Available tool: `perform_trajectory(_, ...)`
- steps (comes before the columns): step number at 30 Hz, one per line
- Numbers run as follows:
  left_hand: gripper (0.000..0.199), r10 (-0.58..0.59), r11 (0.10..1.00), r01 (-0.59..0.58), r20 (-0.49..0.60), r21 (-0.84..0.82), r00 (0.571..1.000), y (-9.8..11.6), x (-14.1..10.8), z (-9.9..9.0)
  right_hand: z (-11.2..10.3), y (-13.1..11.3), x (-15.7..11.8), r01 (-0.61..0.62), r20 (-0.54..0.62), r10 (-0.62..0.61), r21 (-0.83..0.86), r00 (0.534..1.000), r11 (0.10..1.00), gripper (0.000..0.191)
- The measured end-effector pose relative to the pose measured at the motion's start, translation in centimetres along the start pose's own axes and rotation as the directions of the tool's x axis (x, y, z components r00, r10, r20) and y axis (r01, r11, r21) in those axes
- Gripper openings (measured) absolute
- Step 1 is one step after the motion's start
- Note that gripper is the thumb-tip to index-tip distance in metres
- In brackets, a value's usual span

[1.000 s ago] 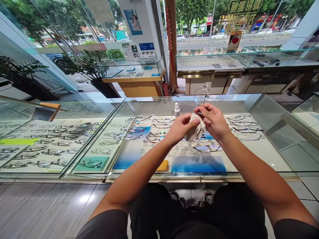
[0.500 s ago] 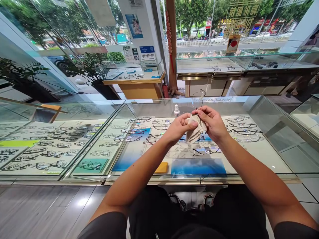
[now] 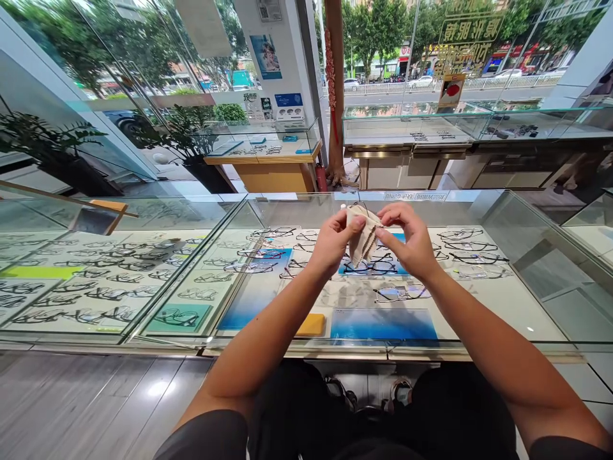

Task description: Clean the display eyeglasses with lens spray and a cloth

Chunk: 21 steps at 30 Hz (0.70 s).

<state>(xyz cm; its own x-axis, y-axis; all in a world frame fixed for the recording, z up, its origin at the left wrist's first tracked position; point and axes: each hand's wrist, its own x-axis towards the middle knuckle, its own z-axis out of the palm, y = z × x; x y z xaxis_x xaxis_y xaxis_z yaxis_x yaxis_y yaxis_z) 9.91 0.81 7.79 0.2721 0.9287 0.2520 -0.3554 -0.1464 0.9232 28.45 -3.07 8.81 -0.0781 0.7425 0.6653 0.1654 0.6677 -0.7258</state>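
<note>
A beige cleaning cloth (image 3: pixel 363 237) with zigzag edges is bunched between my hands above the glass counter. My left hand (image 3: pixel 334 241) is closed on it, thumb pressed on the front. Thumb and bent fingers of my right hand (image 3: pixel 408 241) meet at the cloth's right edge. A thin dark part of a pair of eyeglasses (image 3: pixel 363 205) shows over the top of the cloth; the rest of it is hidden. Just left of the cloth, only the white top of a small bottle (image 3: pixel 343 207) can be seen behind my left hand.
Under the glass, several rows of eyeglasses (image 3: pixel 402 292) lie in the display case (image 3: pixel 527 319), with a yellow case (image 3: pixel 310 324) and a blue sheet (image 3: pixel 383 324). A wooden-edged mirror or stand (image 3: pixel 98 216) stands left. Farther showcases (image 3: pixel 407 131) line the windows.
The eyeglasses, upright above my right hand before, are now mostly behind the cloth. My right hand has loosened and shifted along the cloth's edge. The view has tilted slightly.
</note>
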Motion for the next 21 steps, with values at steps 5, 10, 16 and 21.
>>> perform_trajectory(5, 0.047, 0.020, 0.999, -0.020, 0.007, 0.036, 1.000, -0.2, 0.1, -0.1, -0.4, 0.2, 0.5, -0.067, -0.027, 0.070, 0.121, 0.997, 0.990, 0.014)
perform_trajectory(10, 0.047, 0.047, 0.991, -0.054, 0.063, 0.121, 0.997, -0.5, -0.3, 0.0, -0.9, 1.0, 1.2, -0.225, -0.107, 0.306, 0.463, 0.946, 0.858, 0.011)
perform_trajectory(16, 0.050, 0.034, 0.965, -0.081, 0.189, 0.248, 0.981, -0.2, -1.0, 0.5, -0.8, 1.3, 1.1, -0.324, -0.042, 0.384, 0.455, 0.922, 0.829, 0.015)
perform_trajectory(21, 0.049, -0.038, 0.950, -0.046, 0.260, 0.309, 0.965, -0.2, -1.3, 0.7, -0.3, 1.0, 0.8, -0.365, 0.003, 0.403, 0.433, 0.915, 0.824, 0.023)
